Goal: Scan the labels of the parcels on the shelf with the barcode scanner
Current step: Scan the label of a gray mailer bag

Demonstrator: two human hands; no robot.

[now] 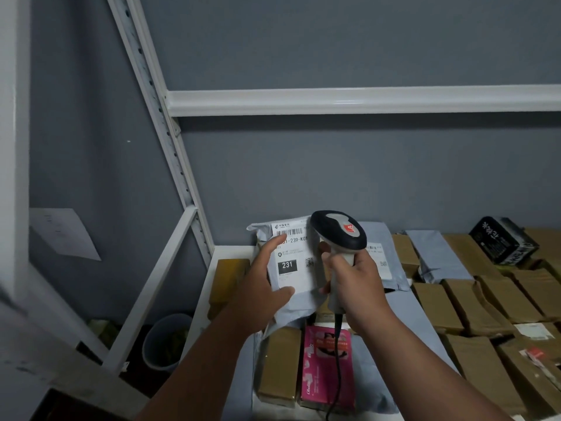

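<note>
A grey plastic mailer parcel (299,296) stands tilted up at the left end of the shelf (202,302), its white label (291,259) with a barcode and "231" facing me. My left hand (264,284) holds the parcel by its left edge, thumb on the label's lower part and fingers over the label's upper left. My right hand (353,287) grips the handle of a grey and black barcode scanner (338,232). The scanner's head sits just right of the label, close to the parcel. Its black cable hangs down past a pink box (328,369).
Many brown cardboard parcels (473,311) and grey mailers (437,256) cover the shelf to the right, with a black box (502,240) at the back. A white upright post (170,138) and crossbeam (364,100) frame the shelf. A grey bin (167,341) stands on the floor at left.
</note>
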